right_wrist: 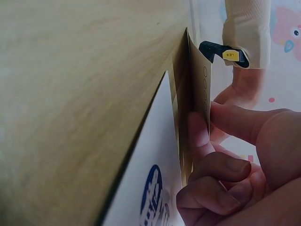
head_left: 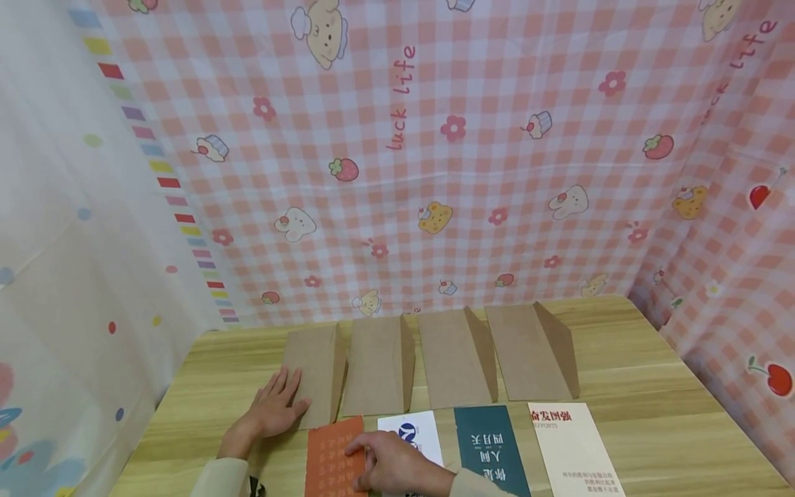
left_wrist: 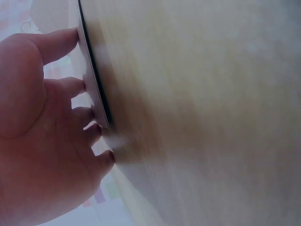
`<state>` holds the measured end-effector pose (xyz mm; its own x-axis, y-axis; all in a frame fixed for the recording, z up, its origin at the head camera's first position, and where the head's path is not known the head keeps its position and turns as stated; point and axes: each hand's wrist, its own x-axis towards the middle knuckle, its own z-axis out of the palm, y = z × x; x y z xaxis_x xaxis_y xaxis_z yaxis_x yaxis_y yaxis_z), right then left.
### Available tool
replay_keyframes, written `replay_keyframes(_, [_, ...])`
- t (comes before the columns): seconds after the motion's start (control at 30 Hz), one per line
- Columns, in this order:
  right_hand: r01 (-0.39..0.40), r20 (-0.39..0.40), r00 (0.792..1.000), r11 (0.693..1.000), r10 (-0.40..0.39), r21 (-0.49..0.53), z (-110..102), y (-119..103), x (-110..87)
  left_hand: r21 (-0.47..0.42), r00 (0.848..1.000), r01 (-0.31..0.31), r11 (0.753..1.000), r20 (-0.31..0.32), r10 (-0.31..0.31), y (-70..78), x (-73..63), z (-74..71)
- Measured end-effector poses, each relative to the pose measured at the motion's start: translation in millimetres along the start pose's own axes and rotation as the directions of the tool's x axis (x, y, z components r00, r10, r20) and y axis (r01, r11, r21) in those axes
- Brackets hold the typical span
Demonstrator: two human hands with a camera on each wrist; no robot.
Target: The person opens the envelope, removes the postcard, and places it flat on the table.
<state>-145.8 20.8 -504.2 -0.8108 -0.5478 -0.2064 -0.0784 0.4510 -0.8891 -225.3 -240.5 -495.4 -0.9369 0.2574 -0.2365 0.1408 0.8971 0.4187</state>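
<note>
My left hand rests on the left edge of the leftmost brown paper envelope, fingers spread and nearly straight. The left wrist view shows the fingertips of that hand on the thin envelope. Between thumb and forefinger, my right hand pinches the right edge of an orange card. In the right wrist view the held card has its edge raised off the table. A white card with a blue emblem lies partly under the right hand.
Three more brown envelopes lie in a row to the right, flaps open. A dark green card and a cream card with red lettering lie in front of them. Curtains surround the wooden table at the back and sides.
</note>
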Motion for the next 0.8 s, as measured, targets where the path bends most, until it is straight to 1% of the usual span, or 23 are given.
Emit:
replay_keyframes(0.27, [-0.004,0.005,1.000,1.000,0.004,-0.008,-0.4,-1.4,-1.0,-0.004,1.000,0.004,1.000,-0.001,-0.004,2.3,-1.0,-1.1])
replay_keyframes(0.43, [-0.002,0.004,1.000,1.000,0.002,-0.016,-0.8,-2.2,-1.1,-0.031,1.000,-0.012,0.999,-0.006,0.012,-4.3,0.2,2.0])
replay_keyframes(0.53, [0.002,-0.004,1.000,0.999,-0.003,-0.041,-0.8,-2.5,-1.0,-0.044,1.000,-0.028,0.999,-0.014,0.027,-10.1,2.1,5.3])
replay_keyframes(0.7, [0.022,-0.013,1.000,0.994,-0.023,-0.105,-1.6,-2.3,-1.0,-0.055,0.999,-0.033,0.998,-0.024,0.031,-14.0,4.1,7.6])
replay_keyframes(0.8, [0.018,-0.015,1.000,0.994,-0.019,-0.109,-1.7,-2.3,-0.9,-0.039,1.000,-0.019,0.999,-0.014,0.018,-10.6,2.6,6.0])
